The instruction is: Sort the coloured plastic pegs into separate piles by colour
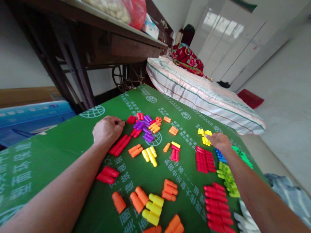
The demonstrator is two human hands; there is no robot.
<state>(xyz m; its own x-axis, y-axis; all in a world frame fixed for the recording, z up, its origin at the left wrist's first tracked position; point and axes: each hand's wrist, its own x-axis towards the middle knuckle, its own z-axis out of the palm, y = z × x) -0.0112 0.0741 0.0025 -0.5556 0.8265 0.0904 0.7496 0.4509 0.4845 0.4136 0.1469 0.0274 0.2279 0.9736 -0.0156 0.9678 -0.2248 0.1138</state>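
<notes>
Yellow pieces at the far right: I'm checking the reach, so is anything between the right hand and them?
Nothing visible. The right hand has its fingertips at the yellow pieces. The red pieces and blue pieces lie nearer the person, beside and under the wrist.

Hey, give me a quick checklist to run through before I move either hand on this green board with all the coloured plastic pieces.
1. Grip of the left hand: curled shut beside the long red pieces; whether it holds one, cannot tell.
2. Contact of the right hand: it touches the yellow pieces, ok.
3. Middle pile one colour only: not ok, purple pieces lie mixed with orange pieces.
4. Right forearm clear of the lime pieces: cannot tell, it crosses over them.
5. Pieces lying on the green board: ok for those in view, though the green pieces sit close to its right edge.
</notes>
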